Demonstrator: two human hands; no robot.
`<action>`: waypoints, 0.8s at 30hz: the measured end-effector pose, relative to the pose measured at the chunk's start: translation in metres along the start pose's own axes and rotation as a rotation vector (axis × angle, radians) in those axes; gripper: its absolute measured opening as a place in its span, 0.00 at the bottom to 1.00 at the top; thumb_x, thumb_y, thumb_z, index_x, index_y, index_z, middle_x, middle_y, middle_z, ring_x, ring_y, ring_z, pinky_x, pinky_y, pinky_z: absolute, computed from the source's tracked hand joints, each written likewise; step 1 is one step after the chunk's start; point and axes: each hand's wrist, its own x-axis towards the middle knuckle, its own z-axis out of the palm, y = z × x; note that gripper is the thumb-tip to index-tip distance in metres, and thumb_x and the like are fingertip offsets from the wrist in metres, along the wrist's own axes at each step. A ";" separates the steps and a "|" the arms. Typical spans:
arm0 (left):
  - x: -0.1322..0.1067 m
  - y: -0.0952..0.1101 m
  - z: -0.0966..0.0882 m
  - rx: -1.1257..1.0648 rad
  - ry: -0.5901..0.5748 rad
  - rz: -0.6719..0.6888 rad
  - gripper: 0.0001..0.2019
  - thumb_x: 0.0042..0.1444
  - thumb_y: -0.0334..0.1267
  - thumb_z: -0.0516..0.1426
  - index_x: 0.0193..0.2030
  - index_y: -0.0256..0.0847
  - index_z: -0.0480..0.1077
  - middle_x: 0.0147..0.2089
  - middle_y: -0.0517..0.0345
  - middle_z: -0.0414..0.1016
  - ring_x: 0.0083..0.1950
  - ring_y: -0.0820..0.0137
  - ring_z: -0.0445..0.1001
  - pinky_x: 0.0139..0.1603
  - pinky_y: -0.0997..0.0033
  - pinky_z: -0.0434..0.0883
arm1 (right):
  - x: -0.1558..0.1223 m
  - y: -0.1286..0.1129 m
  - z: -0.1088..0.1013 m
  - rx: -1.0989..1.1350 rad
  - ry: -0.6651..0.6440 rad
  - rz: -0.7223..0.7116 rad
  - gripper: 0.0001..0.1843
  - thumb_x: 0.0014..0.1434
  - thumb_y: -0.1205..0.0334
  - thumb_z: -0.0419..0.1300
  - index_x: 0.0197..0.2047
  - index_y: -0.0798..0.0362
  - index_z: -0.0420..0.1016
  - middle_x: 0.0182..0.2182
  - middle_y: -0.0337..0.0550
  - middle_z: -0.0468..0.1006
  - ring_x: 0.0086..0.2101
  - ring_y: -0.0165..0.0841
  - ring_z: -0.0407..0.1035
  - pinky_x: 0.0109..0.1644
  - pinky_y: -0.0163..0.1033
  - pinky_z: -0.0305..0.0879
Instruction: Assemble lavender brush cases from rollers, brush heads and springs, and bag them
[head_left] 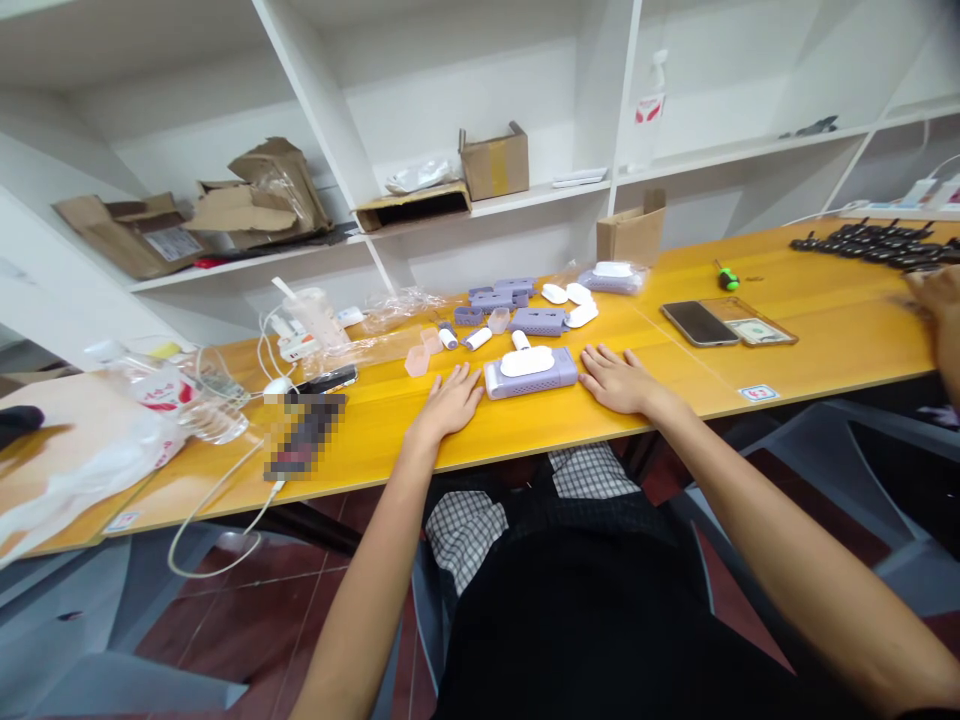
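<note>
A lilac plastic case with a white oval top [527,372] lies on the yellow table [660,380], between my two hands. My left hand [450,404] rests flat just left of it, fingers stretched out. On its right side my right hand [616,380] lies palm down, fingers spread and holding nothing. Behind the case are several loose lilac shells [538,321], white oval pieces [582,314], small white rollers [477,339] and a pale pink plastic piece [418,360].
To the left are a water bottle [187,400], a cable [176,545] and a pixelated dark object [307,435]. A phone [699,324] and a banknote [754,332] lie right. Another person's hand [937,295] is near black parts [870,243]. Cardboard boxes [495,165] stand on shelves behind.
</note>
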 end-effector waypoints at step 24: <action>-0.002 -0.001 0.000 -0.048 0.046 0.029 0.33 0.72 0.61 0.44 0.76 0.45 0.59 0.82 0.44 0.49 0.83 0.51 0.46 0.79 0.37 0.44 | -0.002 0.004 0.004 0.039 0.158 -0.058 0.34 0.72 0.51 0.44 0.78 0.50 0.55 0.75 0.54 0.59 0.73 0.54 0.53 0.72 0.71 0.49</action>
